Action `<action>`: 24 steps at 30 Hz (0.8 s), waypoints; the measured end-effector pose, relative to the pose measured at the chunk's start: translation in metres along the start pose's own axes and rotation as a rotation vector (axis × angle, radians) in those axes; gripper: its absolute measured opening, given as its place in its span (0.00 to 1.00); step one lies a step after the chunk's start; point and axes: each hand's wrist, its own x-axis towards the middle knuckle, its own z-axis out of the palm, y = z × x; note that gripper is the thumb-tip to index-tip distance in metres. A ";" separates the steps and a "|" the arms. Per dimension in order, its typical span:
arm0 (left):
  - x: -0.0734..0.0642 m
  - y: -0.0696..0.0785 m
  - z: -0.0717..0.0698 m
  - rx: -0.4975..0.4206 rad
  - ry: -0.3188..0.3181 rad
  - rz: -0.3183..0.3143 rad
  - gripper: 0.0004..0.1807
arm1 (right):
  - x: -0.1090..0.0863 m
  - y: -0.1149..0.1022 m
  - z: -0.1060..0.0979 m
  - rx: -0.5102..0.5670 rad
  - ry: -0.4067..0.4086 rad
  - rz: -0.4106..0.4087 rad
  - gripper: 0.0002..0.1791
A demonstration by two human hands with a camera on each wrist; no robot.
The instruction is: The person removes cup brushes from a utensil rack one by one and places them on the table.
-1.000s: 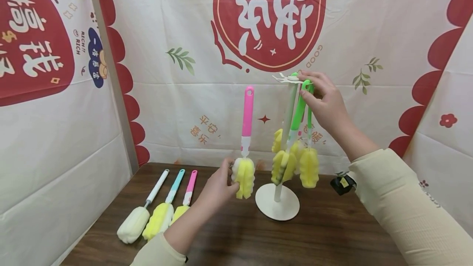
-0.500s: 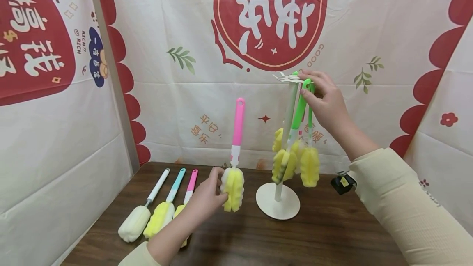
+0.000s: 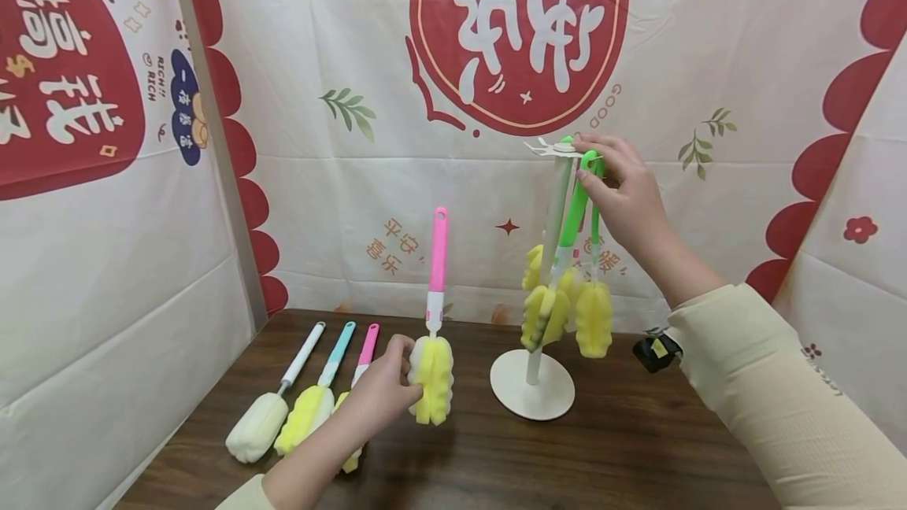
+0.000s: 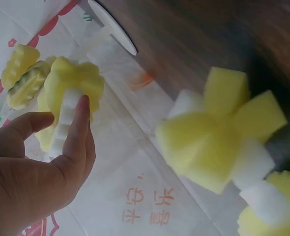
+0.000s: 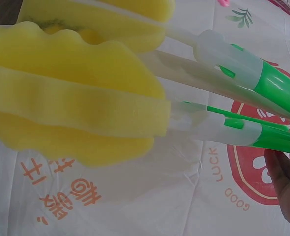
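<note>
My left hand (image 3: 379, 388) pinches the yellow-and-white sponge head of a bottle brush (image 3: 434, 380), whose pink handle points up. In the left wrist view, thumb and fingers press that sponge (image 4: 66, 120) from both sides. To the right is a white brush stand (image 3: 509, 384) with a round base. Several yellow sponge brushes hang from its top, including two green-handled brushes (image 3: 594, 321). My right hand (image 3: 627, 191) grips the stand's top, its thumb beside a green handle (image 3: 575, 207). The right hand's fingertips are partly hidden there; its wrist view shows yellow sponges (image 5: 76, 98) up close.
Left on the wooden table (image 3: 567, 463) lie a white brush (image 3: 257, 427), a teal-handled brush (image 3: 305, 419) and a pink-handled brush (image 3: 366, 349), partly behind my left forearm. A small black object (image 3: 655, 351) sits by the right sleeve. Printed cloth walls (image 3: 319, 219) surround the table.
My left hand has moved left and down with the pink-handled brush, away from the stand. The right hand has stayed at the stand's top.
</note>
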 end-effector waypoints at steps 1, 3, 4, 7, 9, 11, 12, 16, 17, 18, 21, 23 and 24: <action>-0.001 -0.001 -0.001 -0.006 -0.005 -0.011 0.29 | 0.000 0.000 0.000 0.001 0.000 0.000 0.22; -0.003 -0.004 -0.002 -0.014 -0.016 -0.029 0.29 | 0.000 0.000 0.001 0.002 -0.001 0.000 0.22; -0.003 -0.006 -0.003 -0.018 -0.021 -0.034 0.30 | 0.001 0.000 0.001 0.002 -0.001 0.001 0.22; -0.005 -0.010 -0.005 -0.033 -0.040 -0.048 0.29 | 0.001 -0.001 0.002 0.007 0.002 0.004 0.22; -0.006 -0.012 -0.007 -0.042 -0.053 -0.066 0.29 | 0.001 -0.001 0.002 0.009 0.004 0.003 0.22; -0.006 -0.014 -0.008 -0.044 -0.065 -0.087 0.28 | 0.000 -0.001 0.001 0.011 0.006 0.002 0.22; -0.005 -0.016 -0.009 -0.046 -0.072 -0.099 0.28 | 0.000 -0.001 0.001 0.010 0.007 0.000 0.22; -0.005 -0.021 -0.010 -0.016 -0.085 -0.124 0.28 | 0.000 0.000 0.001 0.008 0.009 -0.003 0.22; -0.006 -0.022 -0.011 -0.013 -0.091 -0.129 0.28 | 0.000 0.000 0.001 0.009 0.009 -0.002 0.22; -0.006 -0.023 -0.011 -0.010 -0.097 -0.135 0.28 | 0.001 0.000 0.001 0.009 0.008 -0.002 0.22; -0.007 -0.027 -0.011 -0.008 -0.119 -0.155 0.28 | 0.000 0.000 0.001 0.014 0.005 0.002 0.22; -0.007 -0.028 -0.011 -0.004 -0.129 -0.166 0.28 | 0.000 0.000 0.001 0.017 0.004 0.004 0.22; -0.008 -0.029 -0.011 0.000 -0.132 -0.171 0.28 | 0.000 0.000 0.001 0.019 0.004 0.003 0.22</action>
